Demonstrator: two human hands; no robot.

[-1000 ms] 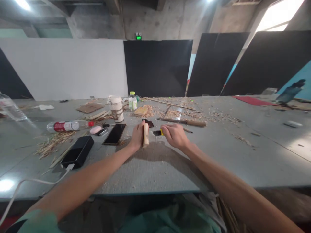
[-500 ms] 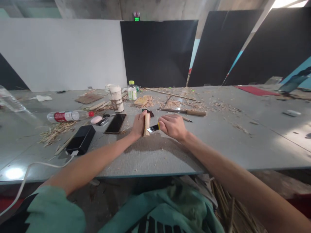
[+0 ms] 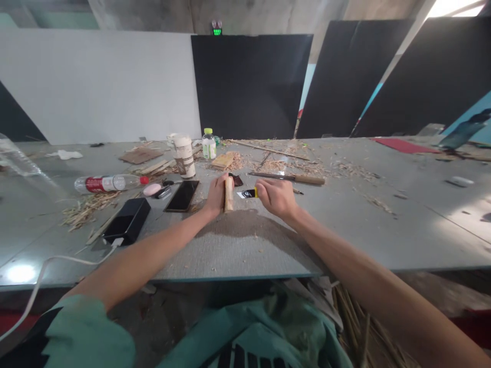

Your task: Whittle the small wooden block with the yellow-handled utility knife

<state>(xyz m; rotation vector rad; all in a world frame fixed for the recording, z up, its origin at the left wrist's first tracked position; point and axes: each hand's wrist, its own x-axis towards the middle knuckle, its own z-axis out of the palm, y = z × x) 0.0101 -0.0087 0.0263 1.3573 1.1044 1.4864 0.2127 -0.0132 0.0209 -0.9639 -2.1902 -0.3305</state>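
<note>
The left hand (image 3: 216,196) grasps a wooden block (image 3: 229,194), which stands along its inner side above the table (image 3: 230,250). The right hand (image 3: 278,198) is clenched around a knife (image 3: 248,193), its blade pointing toward the block, just apart from it. A phone (image 3: 182,196) lies left of the left-hand grip; a wooden-handled tool (image 3: 309,180) lies just beyond the right.

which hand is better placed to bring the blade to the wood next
Probably the right hand: it holds the bladed tool, whose tip points toward the wooden piece with a narrow gap between. The left hand grips the wooden piece, so it seems better suited to steadying.
</note>
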